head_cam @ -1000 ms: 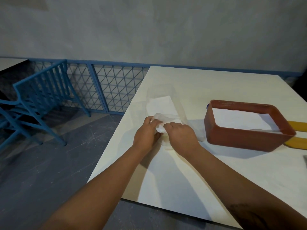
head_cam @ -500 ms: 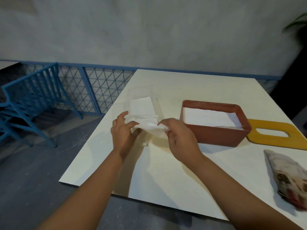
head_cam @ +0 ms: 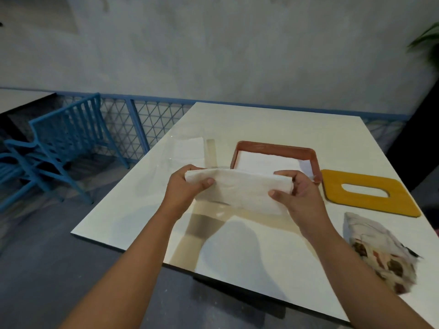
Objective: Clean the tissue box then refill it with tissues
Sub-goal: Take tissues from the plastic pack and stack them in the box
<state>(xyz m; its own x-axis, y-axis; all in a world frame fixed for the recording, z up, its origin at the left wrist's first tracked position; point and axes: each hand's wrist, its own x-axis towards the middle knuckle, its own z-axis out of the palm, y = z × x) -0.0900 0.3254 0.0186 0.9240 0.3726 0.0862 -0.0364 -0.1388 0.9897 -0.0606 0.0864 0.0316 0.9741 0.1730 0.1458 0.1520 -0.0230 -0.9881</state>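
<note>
A folded stack of white paper tissues (head_cam: 240, 191) is held above the white worktop (head_cam: 261, 122), just in front of the open red-brown rectangular plastic tissue box (head_cam: 275, 148), which has white tissues inside. The left hand (head_cam: 185, 188) has its grip closed on the stack's left end, thumb on the near face. The right hand (head_cam: 299, 195) pinches the right end. Right of the box lies a flat yellow lid with an oval slot (head_cam: 370, 205), with a crumpled patterned cloth (head_cam: 382, 250) in front of it. Left of the box sits a clear plastic wrapper (head_cam: 190, 150).
</note>
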